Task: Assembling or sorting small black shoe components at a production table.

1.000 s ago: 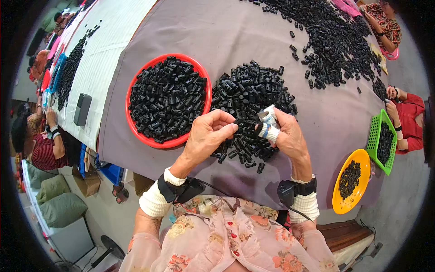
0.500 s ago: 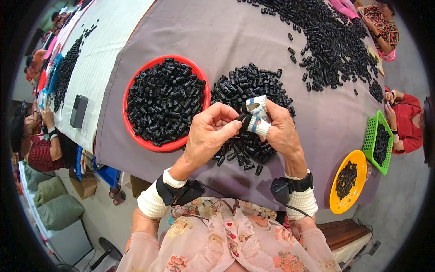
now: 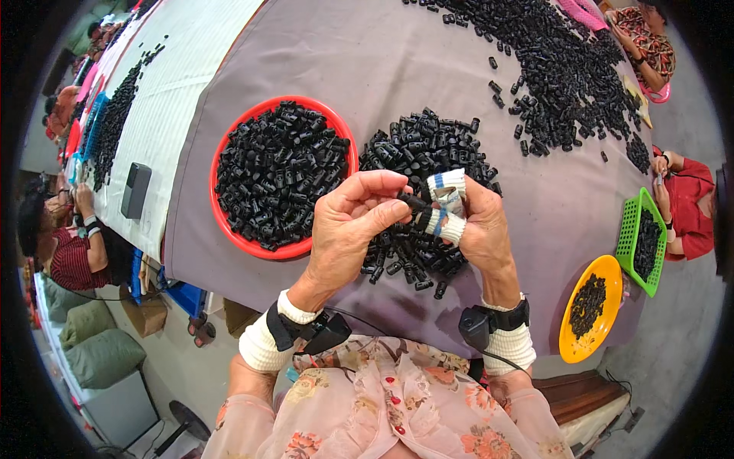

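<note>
Over a loose pile of small black plastic cord locks (image 3: 428, 145), my two hands meet. My left hand (image 3: 355, 218) is closed, its thumb and forefinger pinching one end of a black cord lock (image 3: 415, 203). On the other end, my right hand (image 3: 487, 229) grips the piece with fingers wearing white knitted finger covers (image 3: 449, 183) with blue stripes. The fingers partly hide the held piece. Left of the pile, a red basin (image 3: 219, 210) is heaped with the same black pieces.
A yellow plate (image 3: 608, 275) and a green basket (image 3: 625, 241), both holding black parts, stand at the table's right edge. A large spread of black pieces (image 3: 566, 84) lies far right. A dark box (image 3: 135, 190) sits left on white cloth. Co-workers sit on both sides.
My left forefinger has straightened slightly, and more of the black piece shows between my hands. The whole view has shifted a little.
</note>
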Demonstrator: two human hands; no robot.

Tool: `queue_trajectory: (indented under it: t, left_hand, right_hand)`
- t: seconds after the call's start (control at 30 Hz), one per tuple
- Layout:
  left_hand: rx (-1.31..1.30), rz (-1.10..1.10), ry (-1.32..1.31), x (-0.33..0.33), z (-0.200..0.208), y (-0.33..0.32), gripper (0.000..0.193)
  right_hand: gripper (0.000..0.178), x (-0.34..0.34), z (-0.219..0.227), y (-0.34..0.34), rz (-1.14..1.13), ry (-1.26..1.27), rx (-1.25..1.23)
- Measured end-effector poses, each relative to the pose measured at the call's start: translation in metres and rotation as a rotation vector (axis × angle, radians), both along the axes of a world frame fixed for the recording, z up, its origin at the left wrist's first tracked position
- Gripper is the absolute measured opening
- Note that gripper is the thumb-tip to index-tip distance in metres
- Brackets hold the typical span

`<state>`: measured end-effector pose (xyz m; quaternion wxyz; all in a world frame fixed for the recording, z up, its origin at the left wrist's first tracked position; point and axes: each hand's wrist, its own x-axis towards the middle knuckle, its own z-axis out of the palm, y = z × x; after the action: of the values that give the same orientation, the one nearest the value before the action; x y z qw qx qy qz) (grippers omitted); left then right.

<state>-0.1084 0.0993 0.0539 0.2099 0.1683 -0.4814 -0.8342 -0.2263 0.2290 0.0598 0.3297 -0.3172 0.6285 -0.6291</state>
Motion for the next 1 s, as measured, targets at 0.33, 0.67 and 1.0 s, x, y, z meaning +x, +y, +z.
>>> queue_trajectory:
  t: [0.33,0.67,1.0]
  left_hand:
    - [0.132,-0.072,0.030,0.001,0.002,0.000,0.024]
    - [0.280,-0.092,0.014,0.001,0.003,0.000,0.024]
    - [0.316,-0.116,0.001,0.000,0.004,-0.001,0.026]
  right_hand:
    - [0.027,0.005,0.006,0.000,-0.029,0.140,-0.017]
    - [0.027,0.009,0.007,0.000,-0.066,0.217,0.005]
    - [0.027,0.012,0.007,-0.005,-0.101,0.228,-0.007]
